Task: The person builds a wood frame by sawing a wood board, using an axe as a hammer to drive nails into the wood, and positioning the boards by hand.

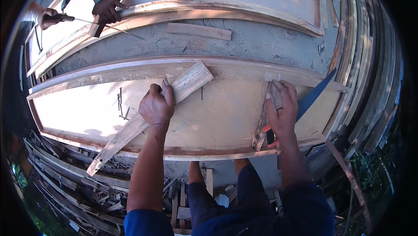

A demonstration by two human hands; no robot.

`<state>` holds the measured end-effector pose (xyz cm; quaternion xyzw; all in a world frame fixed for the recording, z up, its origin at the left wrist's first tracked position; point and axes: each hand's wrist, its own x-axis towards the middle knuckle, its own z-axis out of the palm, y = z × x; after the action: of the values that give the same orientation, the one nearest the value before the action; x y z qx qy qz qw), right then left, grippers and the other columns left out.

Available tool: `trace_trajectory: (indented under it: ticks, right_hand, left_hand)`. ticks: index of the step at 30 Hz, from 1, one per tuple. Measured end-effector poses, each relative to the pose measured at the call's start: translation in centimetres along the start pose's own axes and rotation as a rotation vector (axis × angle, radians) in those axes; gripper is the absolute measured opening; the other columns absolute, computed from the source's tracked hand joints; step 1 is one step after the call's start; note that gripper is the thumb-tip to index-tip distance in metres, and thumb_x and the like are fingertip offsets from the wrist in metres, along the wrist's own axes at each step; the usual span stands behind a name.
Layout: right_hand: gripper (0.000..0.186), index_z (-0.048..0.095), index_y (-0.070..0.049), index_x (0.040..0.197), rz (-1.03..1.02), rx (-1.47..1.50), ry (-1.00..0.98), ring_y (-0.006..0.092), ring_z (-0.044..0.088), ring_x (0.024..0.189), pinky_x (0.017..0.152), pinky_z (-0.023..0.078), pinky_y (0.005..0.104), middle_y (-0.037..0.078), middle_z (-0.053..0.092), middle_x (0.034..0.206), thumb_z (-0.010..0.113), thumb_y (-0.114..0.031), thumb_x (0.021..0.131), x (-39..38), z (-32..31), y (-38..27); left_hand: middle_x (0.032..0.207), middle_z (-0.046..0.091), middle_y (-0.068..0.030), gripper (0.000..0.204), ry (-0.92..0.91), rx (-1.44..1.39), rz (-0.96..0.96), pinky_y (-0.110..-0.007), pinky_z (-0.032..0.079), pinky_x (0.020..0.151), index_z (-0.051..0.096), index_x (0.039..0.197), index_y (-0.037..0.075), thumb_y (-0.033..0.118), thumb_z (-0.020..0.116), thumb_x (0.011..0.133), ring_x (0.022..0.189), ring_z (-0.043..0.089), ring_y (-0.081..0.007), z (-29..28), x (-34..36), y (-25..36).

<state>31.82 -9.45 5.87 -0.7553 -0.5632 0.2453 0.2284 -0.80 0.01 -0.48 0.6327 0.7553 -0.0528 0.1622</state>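
Note:
A flat wooden plank lies slantwise over a long panel frame, with both its ends reaching the frame's long sides. My left hand is closed around the plank's middle, thumb up. Further right, my right hand has bent fingers and a thumb at the far end of a short rough wooden strip set across the frame. A handsaw with a dark blue blade and a red and black handle lies beneath my right hand and wrist, which hide part of it.
Loose nails and a pale pencil-like piece lie on the panel. Beyond it, another person's hands work with a saw and wood on a second frame. Stacked boards line the right; scrap wood lies at lower left.

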Motion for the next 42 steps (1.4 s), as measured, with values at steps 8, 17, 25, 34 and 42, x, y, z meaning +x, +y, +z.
trace_trajectory:
  ticks: [8, 17, 25, 34, 42]
  right_hand:
    - [0.05, 0.057, -0.004, 0.135, -0.085, -0.593, -0.757, 0.0362, 0.057, 0.129, 0.105, 0.049, 0.0472, 0.017, 0.059, 0.135, 0.07, -0.024, 0.091, 23.4, 18.0, 7.9]
    - [0.062, 0.053, -0.006, 0.138, 0.027, -0.743, -0.76, 0.0345, 0.056, 0.132, 0.106, 0.05, 0.0502, 0.016, 0.057, 0.14, 0.079, -0.023, 0.084, 26.5, 29.4, 9.7]
    - [0.052, 0.057, -0.002, 0.128, -0.058, -0.82, -0.694, 0.0341, 0.069, 0.113, 0.099, 0.05, 0.0545, 0.019, 0.068, 0.12, 0.076, -0.023, 0.085, 25.7, 33.4, 13.5]
    - [0.058, 0.055, 0.0, 0.127, 0.079, -0.672, -0.806, 0.0388, 0.068, 0.114, 0.098, 0.052, 0.0509, 0.022, 0.069, 0.122, 0.076, -0.026, 0.079, 25.7, 28.7, 6.0]
    - [0.073, 0.059, 0.005, 0.128, 0.177, -0.594, -0.763, 0.0418, 0.063, 0.121, 0.1, 0.05, 0.0491, 0.03, 0.066, 0.126, 0.067, -0.049, 0.079, 24.1, 16.7, 1.2]
  left_hand:
    - [0.07, 0.067, -0.0135, 0.04, 0.013, -0.054, 0.071, -0.048, 0.053, 0.063, 0.061, 0.08, 0.009, 0.047, 0.063, 0.092, 0.066, 0.068, -0.0366, 0.5, 0.4, 0.4]
    - [0.071, 0.065, -0.0111, 0.038, -0.02, -0.096, 0.108, -0.045, 0.051, 0.068, 0.058, 0.081, 0.009, 0.046, 0.068, 0.088, 0.069, 0.067, -0.0321, -0.2, 0.7, -1.1]
    - [0.073, 0.064, -0.01, 0.046, -0.044, -0.168, 0.1, -0.043, 0.051, 0.066, 0.061, 0.079, 0.008, 0.052, 0.069, 0.087, 0.069, 0.067, -0.0293, -0.4, 0.9, -0.8]
    - [0.071, 0.063, -0.0092, 0.042, -0.053, -0.146, 0.067, -0.044, 0.052, 0.067, 0.058, 0.078, 0.008, 0.048, 0.069, 0.087, 0.07, 0.068, -0.0302, -0.5, 0.7, -0.9]
    - [0.072, 0.068, -0.0112, 0.042, -0.019, -0.124, 0.07, -0.044, 0.054, 0.068, 0.06, 0.077, 0.009, 0.049, 0.065, 0.091, 0.071, 0.07, -0.031, -0.3, 0.2, -0.6]
